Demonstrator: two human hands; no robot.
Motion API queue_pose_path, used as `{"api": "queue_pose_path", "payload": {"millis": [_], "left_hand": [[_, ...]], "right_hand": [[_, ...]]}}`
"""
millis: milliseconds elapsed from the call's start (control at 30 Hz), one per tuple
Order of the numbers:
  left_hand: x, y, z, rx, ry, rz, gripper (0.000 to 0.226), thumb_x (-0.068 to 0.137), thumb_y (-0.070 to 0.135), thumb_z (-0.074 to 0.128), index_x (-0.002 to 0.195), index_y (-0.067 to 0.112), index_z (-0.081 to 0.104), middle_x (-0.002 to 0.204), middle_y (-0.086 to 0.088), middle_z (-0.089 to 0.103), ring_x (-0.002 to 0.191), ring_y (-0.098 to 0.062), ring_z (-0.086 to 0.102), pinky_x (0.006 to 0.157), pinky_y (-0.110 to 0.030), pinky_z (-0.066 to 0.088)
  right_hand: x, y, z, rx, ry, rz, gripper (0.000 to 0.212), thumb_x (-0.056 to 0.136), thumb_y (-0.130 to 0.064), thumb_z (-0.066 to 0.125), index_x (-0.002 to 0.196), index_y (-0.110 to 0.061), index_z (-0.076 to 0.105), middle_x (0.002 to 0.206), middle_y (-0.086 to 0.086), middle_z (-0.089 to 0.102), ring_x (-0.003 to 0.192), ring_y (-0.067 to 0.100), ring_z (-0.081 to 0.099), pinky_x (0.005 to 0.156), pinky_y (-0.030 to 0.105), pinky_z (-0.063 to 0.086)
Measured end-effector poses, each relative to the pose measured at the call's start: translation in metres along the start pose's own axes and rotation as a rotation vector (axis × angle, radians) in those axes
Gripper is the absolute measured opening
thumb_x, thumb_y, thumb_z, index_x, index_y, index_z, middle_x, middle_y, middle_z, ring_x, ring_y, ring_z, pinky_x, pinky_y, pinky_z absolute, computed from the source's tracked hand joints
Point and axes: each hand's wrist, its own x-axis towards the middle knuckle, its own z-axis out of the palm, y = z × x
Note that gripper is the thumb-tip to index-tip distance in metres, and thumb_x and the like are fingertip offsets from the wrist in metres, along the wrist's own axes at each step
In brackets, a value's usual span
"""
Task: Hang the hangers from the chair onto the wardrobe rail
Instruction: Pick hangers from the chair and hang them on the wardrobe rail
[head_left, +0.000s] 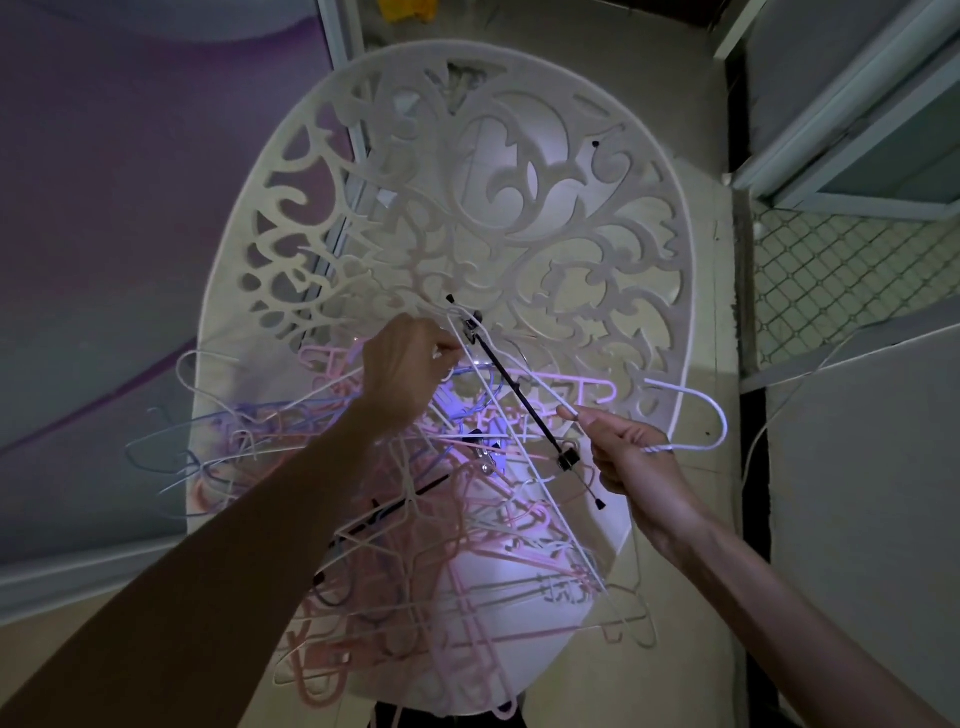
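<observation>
The pile of hangers (415, 519) on the white chair (519, 208) is likely light and springy, thin plastic and coated wire that bends a little and slides easily, but the real trouble is snagging: hooks and shoulders are laced through one another, so a hard tug on one would probably drag several along. At the left edge, pale blue and white wire hangers (171, 457) stick out past the seat rim, loosely interlocked. Moving right, the left hand (405, 369) reaches into the heap with its fingers curled around thin strands near the top of the pile; exactly which hanger it pinches is hard to tell in the dim light. Just beside it a black clip hanger (519, 384) runs diagonally, its metal clips at either end, lying across pink plastic hangers (467, 597) that make up most of the heap on the seat. Further right, the right hand (628, 457) grips a white wire hanger (696, 415) with fingers closed round its thin rod, the rounded end looping out beyond the knuckles toward the chair's edge. The best hold for any of them is probably the neck just under the hook, lifting straight up and shaking gently so neighbours fall free. The wardrobe rail is not in view.
</observation>
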Motion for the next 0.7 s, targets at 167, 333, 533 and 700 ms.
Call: {"api": "queue_pose_path", "payload": {"millis": [167,333,533,700], "left_hand": [[-0.001,-0.009,-0.001,-0.128,0.068,-0.084,0.018,0.074,0.026,0.069,0.092,0.027,0.068,0.091,0.007,0.068,0.09,-0.018,0.062,0.071,-0.03,0.049],[0.004,-0.024,-0.001,-0.167,-0.034,-0.201,0.04,0.073,0.028,0.073,0.111,0.02,0.062,0.109,-0.001,0.067,0.107,-0.023,0.059,0.087,-0.032,0.046],[0.013,-0.02,-0.006,-0.243,-0.251,-0.241,0.048,0.056,0.043,0.063,0.102,0.031,0.065,0.091,0.009,0.068,0.098,-0.019,0.066,0.09,-0.035,0.051],[0.022,-0.018,0.001,-0.186,-0.28,-0.301,0.029,0.064,0.036,0.07,0.093,0.031,0.069,0.095,0.005,0.073,0.098,-0.02,0.066,0.08,-0.026,0.048]], "right_hand": [[0.003,-0.004,0.001,0.015,-0.042,0.019,0.025,0.097,-0.014,0.043,0.108,-0.012,0.066,0.039,-0.015,0.024,0.036,0.0,0.019,0.038,0.01,0.016],[0.009,-0.006,-0.005,-0.015,-0.059,0.044,0.028,0.098,-0.014,0.043,0.112,-0.007,0.066,0.042,-0.015,0.021,0.036,0.0,0.019,0.037,0.01,0.017],[0.01,-0.017,-0.002,-0.029,-0.098,0.097,0.025,0.097,-0.015,0.045,0.108,-0.012,0.068,0.043,-0.015,0.021,0.037,0.001,0.015,0.037,0.011,0.016],[0.014,-0.026,0.002,-0.056,-0.097,0.127,0.026,0.097,-0.013,0.045,0.11,-0.008,0.067,0.043,-0.013,0.021,0.036,0.002,0.016,0.036,0.012,0.016]]}}
